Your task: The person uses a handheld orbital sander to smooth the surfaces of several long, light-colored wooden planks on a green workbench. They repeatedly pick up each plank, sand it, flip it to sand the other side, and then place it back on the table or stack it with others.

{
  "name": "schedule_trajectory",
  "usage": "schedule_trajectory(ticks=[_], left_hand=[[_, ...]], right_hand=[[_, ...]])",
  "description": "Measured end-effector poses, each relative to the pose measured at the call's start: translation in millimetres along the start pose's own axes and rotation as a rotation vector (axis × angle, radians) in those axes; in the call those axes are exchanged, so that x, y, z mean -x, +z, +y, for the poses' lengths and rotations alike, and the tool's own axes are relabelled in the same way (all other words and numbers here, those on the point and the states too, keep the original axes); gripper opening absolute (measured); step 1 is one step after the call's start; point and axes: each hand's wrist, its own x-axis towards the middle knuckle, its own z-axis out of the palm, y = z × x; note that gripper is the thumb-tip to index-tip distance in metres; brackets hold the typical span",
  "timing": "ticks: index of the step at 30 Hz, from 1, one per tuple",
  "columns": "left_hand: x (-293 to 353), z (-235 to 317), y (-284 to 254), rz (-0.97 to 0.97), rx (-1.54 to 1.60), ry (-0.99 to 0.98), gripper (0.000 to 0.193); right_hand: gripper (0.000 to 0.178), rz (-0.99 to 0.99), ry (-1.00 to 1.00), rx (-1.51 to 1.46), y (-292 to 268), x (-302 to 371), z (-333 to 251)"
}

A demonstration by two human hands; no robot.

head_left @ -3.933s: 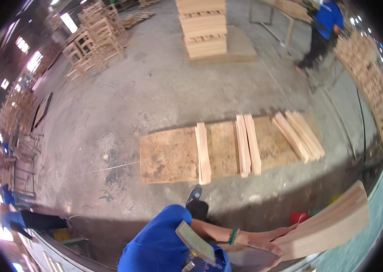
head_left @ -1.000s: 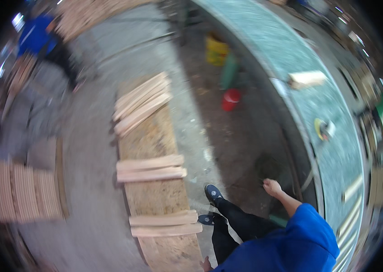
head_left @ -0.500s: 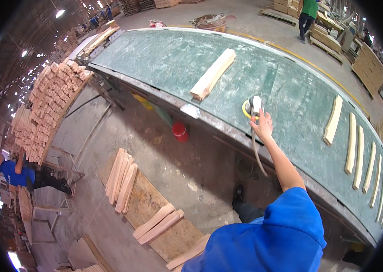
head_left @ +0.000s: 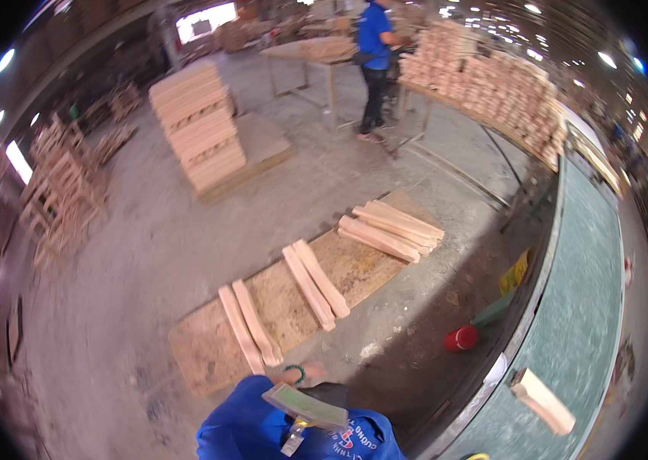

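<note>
My left hand [head_left: 312,371], with a green bracelet at its wrist, is in front of my body at the lower middle. Its fingers are blurred and partly covered by the badge on my blue shirt, so their pose is unclear. Nearest to it lie two long, slightly curved wood pieces [head_left: 256,326] on a low board [head_left: 201,341] on the floor. My right hand is out of view. A short, thick wood piece [head_left: 542,401] lies on the green-topped table [head_left: 581,307] at the right. A yellow rim [head_left: 477,458] peeks in at the bottom edge.
More wood pieces [head_left: 315,284] lie in groups along the board. A red container [head_left: 461,339] stands by the table's side. Farther off are a pallet stack [head_left: 197,126], a table piled with wood [head_left: 485,84] and a person in blue [head_left: 374,61].
My view has swung left, from the green table to the floor board. My right hand, earlier on the sander, has left the picture. My left hand has come into view.
</note>
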Motion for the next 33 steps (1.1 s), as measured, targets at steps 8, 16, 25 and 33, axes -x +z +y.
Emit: schedule_trajectory(ticks=[8, 16, 25, 33], left_hand=[[-18, 25, 4, 0.163, -0.062, -0.192, 0.043], [-76, 48, -34, 0.180, 0.070, -0.401, 0.043], [-136, 92, -69, 0.251, 0.392, -0.200, 0.056], [-83, 83, -68, 0.530, 0.288, -0.374, 0.053]], right_hand=[[0.085, -0.030, -0.316, -0.052, 80, 55, -111], [0.084, -0.122, -0.383, -0.025, 127, 37, -197], [0.082, -0.185, -0.439, -0.009, 146, 15, -225], [0.081, -0.232, -0.512, -0.027, 150, -2, -218]])
